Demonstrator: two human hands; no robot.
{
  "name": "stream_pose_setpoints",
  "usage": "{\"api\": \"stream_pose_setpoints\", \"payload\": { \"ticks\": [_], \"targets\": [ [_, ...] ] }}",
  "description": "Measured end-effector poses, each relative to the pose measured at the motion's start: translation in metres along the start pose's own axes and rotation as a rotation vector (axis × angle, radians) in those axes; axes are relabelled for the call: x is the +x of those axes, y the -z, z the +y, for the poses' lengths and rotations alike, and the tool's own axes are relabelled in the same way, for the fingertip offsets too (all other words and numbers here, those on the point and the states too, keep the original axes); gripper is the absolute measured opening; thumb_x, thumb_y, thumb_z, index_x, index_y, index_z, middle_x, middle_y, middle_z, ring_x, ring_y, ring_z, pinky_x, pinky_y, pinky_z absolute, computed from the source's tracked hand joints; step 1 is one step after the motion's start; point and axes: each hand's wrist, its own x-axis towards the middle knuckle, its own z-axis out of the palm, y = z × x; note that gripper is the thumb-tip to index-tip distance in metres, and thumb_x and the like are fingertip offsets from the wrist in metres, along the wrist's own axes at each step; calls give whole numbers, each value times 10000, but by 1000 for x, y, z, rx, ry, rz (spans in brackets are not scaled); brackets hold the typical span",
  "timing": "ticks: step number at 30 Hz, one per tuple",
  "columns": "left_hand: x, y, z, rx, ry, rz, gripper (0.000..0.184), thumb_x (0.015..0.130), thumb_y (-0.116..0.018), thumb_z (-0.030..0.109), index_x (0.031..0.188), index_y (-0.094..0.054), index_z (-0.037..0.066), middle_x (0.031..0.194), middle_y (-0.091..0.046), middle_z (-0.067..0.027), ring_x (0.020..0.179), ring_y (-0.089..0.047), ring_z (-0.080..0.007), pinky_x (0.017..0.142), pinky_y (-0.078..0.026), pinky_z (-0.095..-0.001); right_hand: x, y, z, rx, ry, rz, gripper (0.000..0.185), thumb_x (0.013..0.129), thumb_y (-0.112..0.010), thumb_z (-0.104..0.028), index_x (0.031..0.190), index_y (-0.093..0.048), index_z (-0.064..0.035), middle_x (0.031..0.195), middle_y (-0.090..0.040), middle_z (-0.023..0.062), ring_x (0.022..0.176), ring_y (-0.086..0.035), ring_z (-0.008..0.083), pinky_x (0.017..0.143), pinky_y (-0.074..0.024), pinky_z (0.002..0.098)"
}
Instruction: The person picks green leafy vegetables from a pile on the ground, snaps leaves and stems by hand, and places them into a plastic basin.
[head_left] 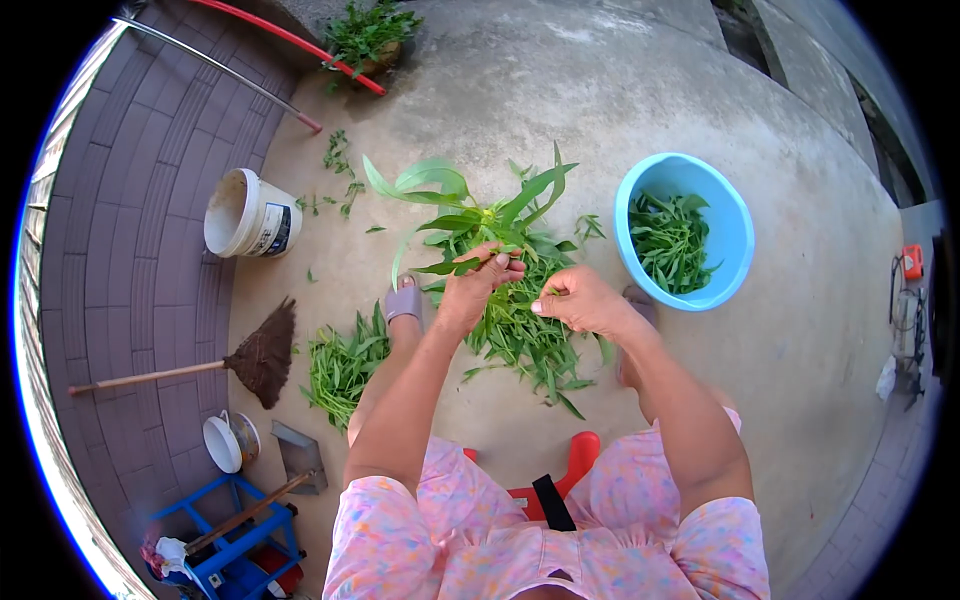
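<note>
My left hand [482, 280] is closed round a leafy green stem [485, 215], whose long leaves spread out above and to the left of the fingers. Just to its right, my right hand [575, 300] has thumb and fingertips pinched together; whatever lies between them is too small to make out. Below both hands a pile of long green leaves [530, 345] covers the ground between my feet. A second heap of greens [343, 368] lies by my foot on the left. More leaves [672, 240] are inside the light blue basin [738, 235] at the right.
A white bucket [272, 218], a broom [264, 355], a small white pail [224, 442] and a blue metal frame [235, 560] stand or lie along the left wall. A potted plant [368, 40] is at the top. Beneath me shows a red stool [582, 455].
</note>
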Motion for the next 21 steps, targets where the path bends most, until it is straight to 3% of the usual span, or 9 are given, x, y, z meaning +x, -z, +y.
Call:
{"api": "stream_pose_setpoints", "payload": {
  "ticks": [5,7,11,13,17,19,21],
  "targets": [
    [-4,-2,-2,14,29,70,201,821,-496,94,987,-488,-20,930,-541,-121,824,-545,-190,746,-467,-296,-5,-6,-16,237,46,-43,150,752,-595,-130,745,-583,19,499,-456,-19,380,-338,29,344,-261,190],
    [-6,-6,1,39,41,101,268,812,-518,105,1030,-486,-47,886,-561,-133,790,-560,-184,735,-467,-280,-3,-13,-20,395,267,33,157,785,-553,-106,860,-593,26,511,-456,-29,393,-337,18,357,-266,177],
    [-4,-10,-2,91,-11,54,252,808,-522,106,1007,-506,-47,827,-570,-113,746,-563,-154,702,-465,-259,1,-17,-22,426,361,130,186,804,-524,-104,925,-587,24,505,-451,-34,408,-349,14,369,-276,168],
    [-1,-6,-4,121,24,53,230,799,-544,116,991,-538,-10,893,-566,-80,785,-553,-140,726,-458,-262,8,-20,-14,215,458,303,189,815,-525,-150,924,-570,-3,478,-400,-41,367,-310,14,342,-249,159],
    [-1,-4,-8,233,-76,66,178,780,-544,43,951,-570,4,903,-555,-81,779,-540,-119,706,-449,-239,7,-13,-14,377,355,295,190,809,-522,-147,845,-579,31,501,-452,-20,356,-338,23,324,-257,168],
    [-1,-7,-6,227,-150,89,173,759,-528,-5,920,-586,9,894,-523,-60,763,-516,-107,688,-437,-222,3,-4,-19,712,95,164,215,808,-518,-186,748,-560,16,477,-436,-17,319,-340,44,287,-252,173],
    [-1,-7,-5,220,-223,111,189,737,-512,-52,889,-603,14,886,-491,-38,746,-491,-95,670,-426,-205,5,3,-16,774,29,58,230,808,-510,-202,719,-551,7,469,-431,-15,312,-344,53,278,-255,174]
  ]
}}
